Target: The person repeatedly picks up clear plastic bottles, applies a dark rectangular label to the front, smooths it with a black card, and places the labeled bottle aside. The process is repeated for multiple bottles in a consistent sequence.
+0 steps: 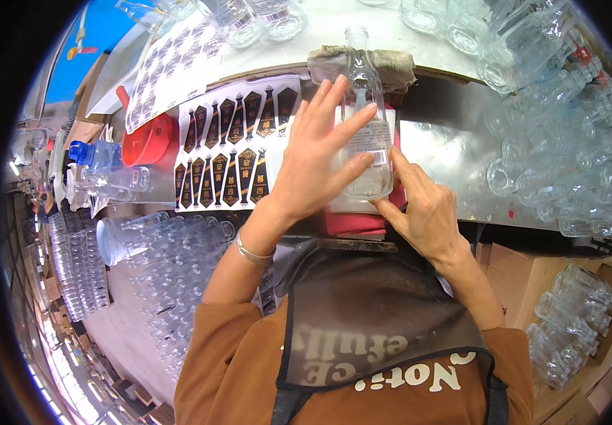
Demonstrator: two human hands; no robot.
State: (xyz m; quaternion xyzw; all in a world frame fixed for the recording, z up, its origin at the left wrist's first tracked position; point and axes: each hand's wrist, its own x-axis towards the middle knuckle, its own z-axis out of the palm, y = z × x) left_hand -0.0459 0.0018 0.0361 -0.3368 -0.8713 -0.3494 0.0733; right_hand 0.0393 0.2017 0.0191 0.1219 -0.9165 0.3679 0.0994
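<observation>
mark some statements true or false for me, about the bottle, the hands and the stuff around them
1. The right hand touches the clear glass bottle near its base. True.
2. The bottle's neck points toward the person's body. False: it points away from the body.
3. The left hand has its fingers spread. True.
4. The sheet of dark stickers lies to the right of the bottle. False: it lies to the left.
5. The cardboard box at the lower right holds clear glassware. True.
6. The bracelet is on the right wrist. False: it circles the left.
</observation>
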